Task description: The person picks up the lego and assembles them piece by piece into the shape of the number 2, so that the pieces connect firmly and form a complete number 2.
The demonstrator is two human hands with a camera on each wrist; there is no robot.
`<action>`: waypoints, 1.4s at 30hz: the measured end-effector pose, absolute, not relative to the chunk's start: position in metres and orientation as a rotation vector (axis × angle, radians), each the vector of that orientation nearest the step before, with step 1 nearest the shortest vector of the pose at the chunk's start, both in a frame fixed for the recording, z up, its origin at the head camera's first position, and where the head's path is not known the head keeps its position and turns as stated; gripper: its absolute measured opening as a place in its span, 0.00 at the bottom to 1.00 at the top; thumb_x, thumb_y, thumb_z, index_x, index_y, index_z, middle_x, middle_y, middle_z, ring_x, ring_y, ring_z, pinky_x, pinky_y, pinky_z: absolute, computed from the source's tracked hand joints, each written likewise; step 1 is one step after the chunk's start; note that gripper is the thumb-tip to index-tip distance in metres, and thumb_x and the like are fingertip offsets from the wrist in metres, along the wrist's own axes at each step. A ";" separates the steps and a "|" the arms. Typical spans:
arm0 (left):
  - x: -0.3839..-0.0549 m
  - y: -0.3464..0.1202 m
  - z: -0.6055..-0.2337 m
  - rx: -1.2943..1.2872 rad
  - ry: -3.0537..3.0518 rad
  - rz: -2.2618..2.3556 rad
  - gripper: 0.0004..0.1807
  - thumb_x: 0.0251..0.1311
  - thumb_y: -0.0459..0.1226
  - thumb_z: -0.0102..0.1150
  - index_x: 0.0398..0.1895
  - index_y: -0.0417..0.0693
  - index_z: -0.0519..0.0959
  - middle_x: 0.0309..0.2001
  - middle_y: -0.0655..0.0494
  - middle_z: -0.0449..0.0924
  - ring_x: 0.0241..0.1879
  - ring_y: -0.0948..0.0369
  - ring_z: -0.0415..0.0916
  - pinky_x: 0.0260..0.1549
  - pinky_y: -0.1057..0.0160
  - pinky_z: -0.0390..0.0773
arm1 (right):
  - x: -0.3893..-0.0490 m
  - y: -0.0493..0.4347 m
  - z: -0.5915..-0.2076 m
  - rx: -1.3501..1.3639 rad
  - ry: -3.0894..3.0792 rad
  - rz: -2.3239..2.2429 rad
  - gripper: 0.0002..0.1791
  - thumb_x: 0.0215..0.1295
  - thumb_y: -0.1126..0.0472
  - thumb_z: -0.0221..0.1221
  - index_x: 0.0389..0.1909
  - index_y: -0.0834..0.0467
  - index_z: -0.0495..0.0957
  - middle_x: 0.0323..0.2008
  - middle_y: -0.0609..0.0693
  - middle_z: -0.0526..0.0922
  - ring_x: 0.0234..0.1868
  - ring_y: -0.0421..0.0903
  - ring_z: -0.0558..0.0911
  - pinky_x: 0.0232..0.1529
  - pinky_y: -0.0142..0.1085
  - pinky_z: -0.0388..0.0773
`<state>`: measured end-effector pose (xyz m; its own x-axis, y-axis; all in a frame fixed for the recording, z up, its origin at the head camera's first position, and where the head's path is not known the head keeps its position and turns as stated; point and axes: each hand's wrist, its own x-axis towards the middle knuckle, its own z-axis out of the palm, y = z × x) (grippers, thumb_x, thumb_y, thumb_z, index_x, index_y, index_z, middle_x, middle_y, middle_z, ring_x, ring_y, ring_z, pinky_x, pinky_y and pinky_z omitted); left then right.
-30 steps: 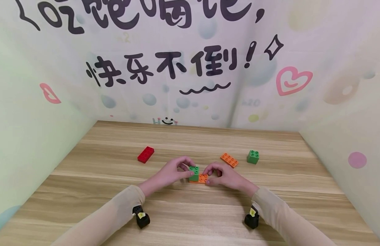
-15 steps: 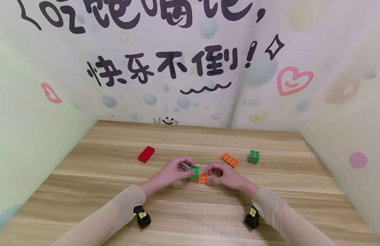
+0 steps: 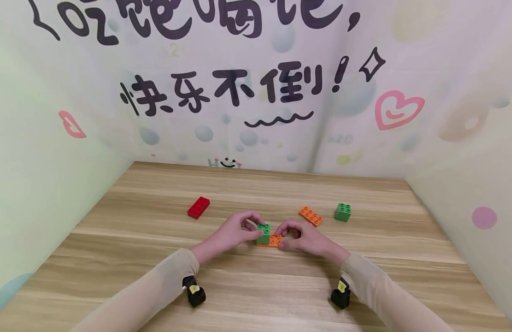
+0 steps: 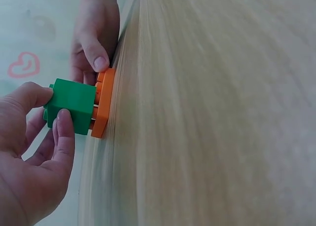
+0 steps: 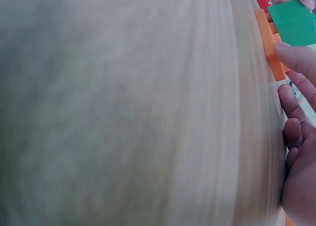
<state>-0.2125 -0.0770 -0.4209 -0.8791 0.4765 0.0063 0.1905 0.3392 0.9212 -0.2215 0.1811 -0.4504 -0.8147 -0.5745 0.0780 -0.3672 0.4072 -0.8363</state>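
Note:
My left hand [image 3: 238, 229] pinches a green building block [image 3: 262, 235] between thumb and fingers. The green block sits over the left half of a flat orange building block [image 3: 274, 241] lying on the table. In the left wrist view, orange studs show in a narrow gap between the green block [image 4: 74, 105] and the orange block [image 4: 103, 107]. My right hand [image 3: 304, 237] holds the orange block's right end, its thumb at the near edge. The right wrist view has that thumb [image 5: 295, 56] against the orange block [image 5: 269, 46].
On the wooden table [image 3: 256, 295], a red block [image 3: 198, 207] lies to the back left. A second flat orange block [image 3: 310, 216] lies just behind my right hand, with another green block [image 3: 343, 212] to its right. A printed cloth [image 3: 222, 138] hangs behind the table.
Everything shifts slightly rightward together in the head view. Both hands keep their hold on the same blocks, with no other visible change.

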 end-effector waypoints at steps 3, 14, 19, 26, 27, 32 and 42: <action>-0.212 -0.077 -0.420 0.597 2.329 1.557 0.12 0.60 0.35 0.67 0.46 0.49 0.80 0.49 0.51 0.81 0.41 0.61 0.78 0.37 0.65 0.78 | -0.222 0.182 -0.450 -0.838 2.434 -1.368 0.13 0.58 0.59 0.70 0.44 0.53 0.82 0.40 0.55 0.81 0.30 0.42 0.67 0.32 0.30 0.63; -0.210 -0.076 -0.418 0.587 2.340 1.565 0.11 0.59 0.33 0.67 0.45 0.48 0.81 0.47 0.50 0.82 0.39 0.62 0.78 0.37 0.66 0.79 | -0.219 0.180 -0.447 -0.807 2.455 -1.330 0.13 0.58 0.58 0.70 0.44 0.53 0.82 0.40 0.53 0.80 0.30 0.40 0.66 0.32 0.29 0.63; -0.210 -0.075 -0.418 0.576 2.341 1.568 0.11 0.59 0.33 0.67 0.45 0.48 0.81 0.45 0.50 0.82 0.38 0.61 0.78 0.36 0.65 0.78 | -0.218 0.180 -0.446 -0.808 2.459 -1.319 0.14 0.59 0.58 0.69 0.45 0.53 0.82 0.41 0.53 0.80 0.31 0.40 0.67 0.33 0.29 0.64; -0.212 -0.074 -0.420 0.589 2.310 1.591 0.12 0.59 0.34 0.67 0.46 0.43 0.80 0.45 0.45 0.81 0.36 0.61 0.78 0.36 0.65 0.77 | -0.218 0.180 -0.445 -0.804 2.461 -1.317 0.13 0.59 0.57 0.69 0.45 0.52 0.82 0.41 0.53 0.80 0.31 0.40 0.67 0.33 0.29 0.64; -0.212 -0.074 -0.420 0.593 2.307 1.593 0.12 0.59 0.34 0.67 0.46 0.43 0.80 0.46 0.44 0.81 0.36 0.61 0.78 0.36 0.66 0.77 | -0.218 0.180 -0.445 -0.805 2.462 -1.318 0.13 0.59 0.57 0.70 0.45 0.52 0.82 0.41 0.53 0.80 0.31 0.40 0.67 0.33 0.29 0.64; -0.211 -0.074 -0.419 0.597 2.307 1.593 0.12 0.59 0.34 0.67 0.45 0.42 0.80 0.47 0.44 0.81 0.37 0.61 0.77 0.35 0.66 0.77 | -0.219 0.180 -0.447 -0.810 2.458 -1.329 0.13 0.58 0.58 0.70 0.44 0.53 0.82 0.40 0.54 0.80 0.31 0.40 0.67 0.32 0.29 0.64; -0.210 -0.073 -0.416 0.573 2.336 1.572 0.11 0.59 0.34 0.68 0.44 0.43 0.80 0.46 0.45 0.82 0.36 0.61 0.78 0.34 0.66 0.77 | -0.219 0.180 -0.446 -0.807 2.461 -1.323 0.13 0.58 0.57 0.70 0.43 0.52 0.82 0.40 0.53 0.81 0.30 0.41 0.66 0.32 0.29 0.63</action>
